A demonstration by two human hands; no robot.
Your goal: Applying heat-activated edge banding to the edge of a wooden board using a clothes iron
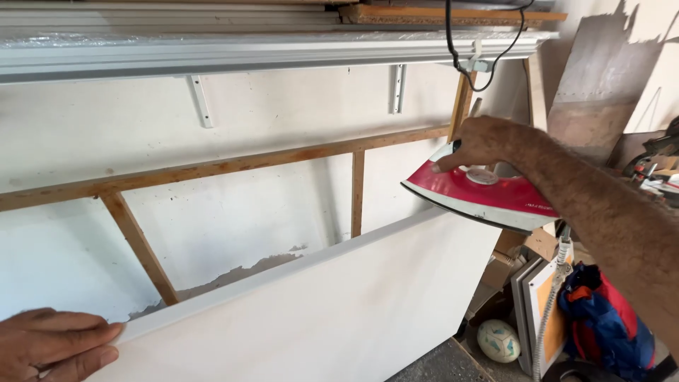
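A large white board (339, 311) stands on edge in front of me, its narrow top edge running from lower left up to the right. My left hand (53, 343) lies flat on that edge at the lower left, fingers together and pressing on it. My right hand (481, 141) grips the handle of a red and white clothes iron (484, 194). The iron's soleplate sits just above the right end of the board's edge; I cannot tell if it touches. A cord (559, 269) hangs down from the iron's rear.
Behind the board, a wooden frame (212, 168) runs along a white wall. A shelf on metal brackets (269, 49) spans above, with a black cable (488, 56) hanging. A ball (498, 340), a blue and red bag (605, 325), leaning panels (544, 297) and cardboard lie at lower right.
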